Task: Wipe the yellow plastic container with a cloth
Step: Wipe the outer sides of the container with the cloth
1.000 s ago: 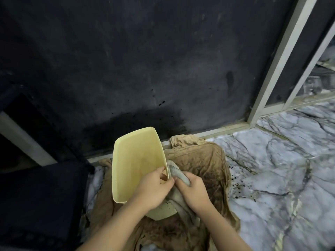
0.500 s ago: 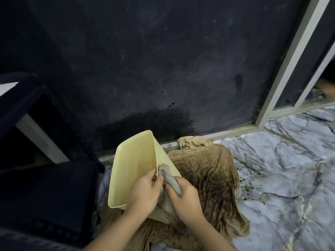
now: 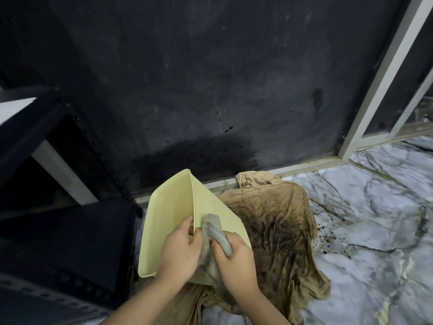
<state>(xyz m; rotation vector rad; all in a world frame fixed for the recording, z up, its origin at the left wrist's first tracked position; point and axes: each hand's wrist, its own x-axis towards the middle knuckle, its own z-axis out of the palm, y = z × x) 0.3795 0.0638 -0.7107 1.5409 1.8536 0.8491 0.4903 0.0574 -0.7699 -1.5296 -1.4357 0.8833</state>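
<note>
A pale yellow plastic container [image 3: 168, 219] is tilted on its side low in the middle of the head view, its open mouth facing left and one outer wall facing up. My left hand [image 3: 179, 250] grips its near rim, thumb inside and fingers outside. My right hand [image 3: 234, 260] grips a small grey cloth [image 3: 214, 229] and presses it against the container's outer wall. Small dark specks dot that wall. The container's lower end is hidden behind both hands.
A dirty brown cloth [image 3: 278, 226] lies spread on the marble floor [image 3: 375, 219] under the container. Black specks are scattered on the floor at its right. A dark wall [image 3: 210, 78] rises behind, a dark shelf unit [image 3: 58, 231] stands left, and a pale metal frame [image 3: 379, 85] at right.
The container has turned further, so its outer side wall now shows more. The grey cloth has shifted from the rim onto that outer wall. My view has swung slightly left.
</note>
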